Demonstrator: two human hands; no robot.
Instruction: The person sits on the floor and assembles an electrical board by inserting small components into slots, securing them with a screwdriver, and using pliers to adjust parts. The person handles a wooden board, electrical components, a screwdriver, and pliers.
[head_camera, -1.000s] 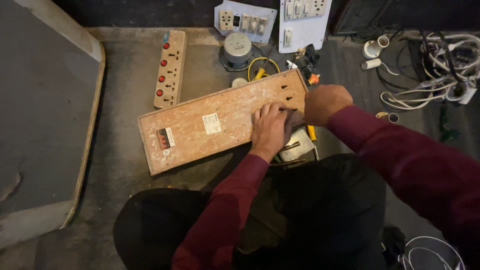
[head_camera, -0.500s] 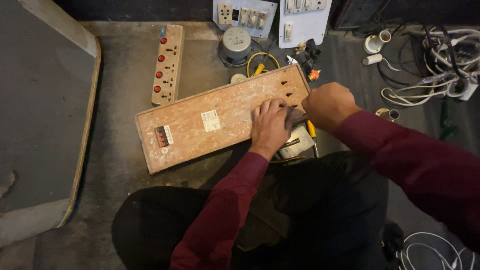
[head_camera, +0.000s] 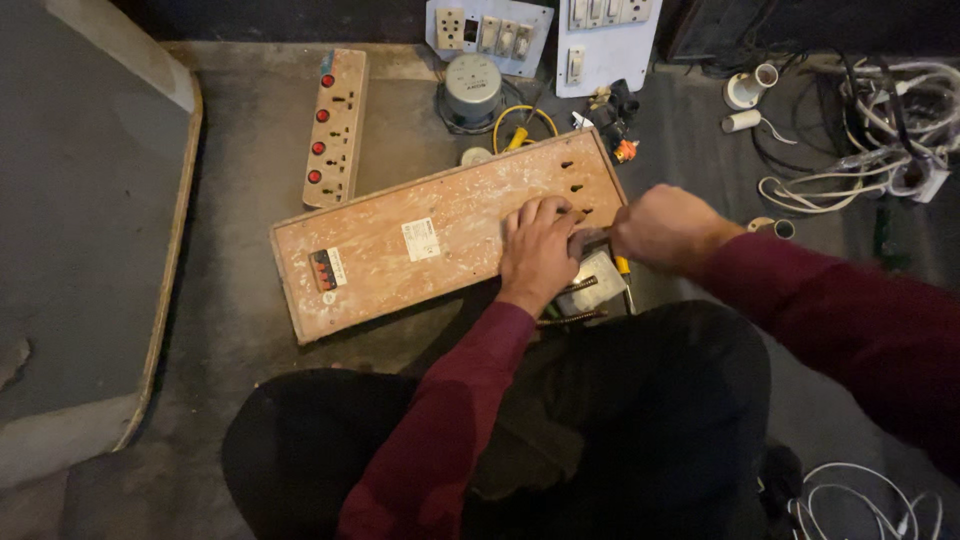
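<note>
**A:** The wooden switchboard panel (head_camera: 440, 235) lies flat on the concrete floor (head_camera: 240, 150), one long edge toward the person's knees. A second ago its right end sat a little lower; it has since tipped up slightly and the board has slid left.

**B:** And the hands have closed in on each other. The left hand (head_camera: 538, 250) presses palm-down on the panel's right end, fingers spread and flat. The right hand (head_camera: 662, 226) is a tight fist on a tool handle (head_camera: 622, 264), only a yellow tip showing below it. It was out past the board's corner before; now it sits at the right edge, just beside the left hand's fingertips.

**A:** So the grip looks firmer and the tool is working at that edge, by the dark slots (head_camera: 575, 187).

**B:** As for labels, there is a small white rectangular sticker (head_camera: 421, 240) near the panel's middle, and a dark breaker block with red and orange marks (head_camera: 323, 270) toward its left end.

**A:** Beyond the far edge, a beige extension board with red switches (head_camera: 333, 125) lies lengthwise, and a round grey meter (head_camera: 472, 87) sits by a yellow wire loop (head_camera: 520, 125).

**B:** White switch plates (head_camera: 590, 45) lean at the floor's back edge, with white cables (head_camera: 860, 170) tangled at the right.
</note>
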